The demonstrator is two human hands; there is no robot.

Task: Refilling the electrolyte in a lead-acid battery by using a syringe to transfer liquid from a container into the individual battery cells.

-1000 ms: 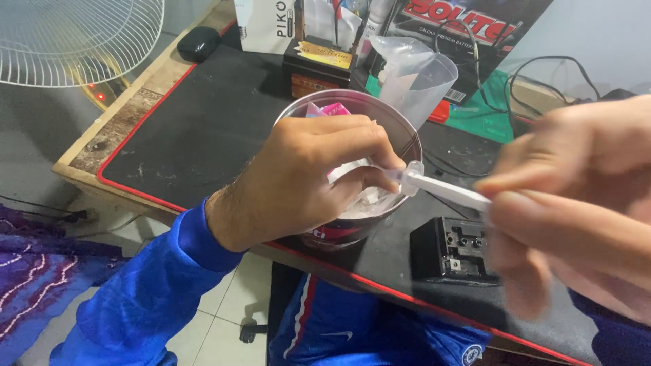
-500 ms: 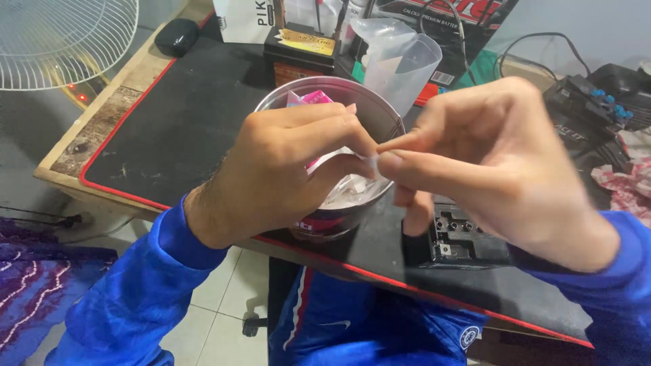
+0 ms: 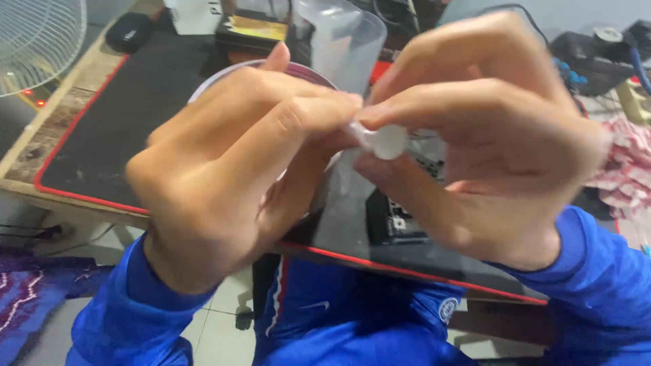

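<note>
Filling the centre of the frame, the left hand (image 3: 230, 163) and the right hand (image 3: 475, 135) meet fingertip to fingertip, both pinching 1 small white plastic piece (image 3: 381, 140) between thumbs and forefingers; its round end faces the camera, and it is blurred, so it may be a cap or a syringe end. Behind the left hand sits a round clear container (image 3: 237, 71), with a clear plastic cup (image 3: 346, 37) at upper centre, both on a black desk mat (image 3: 129, 115).
</note>
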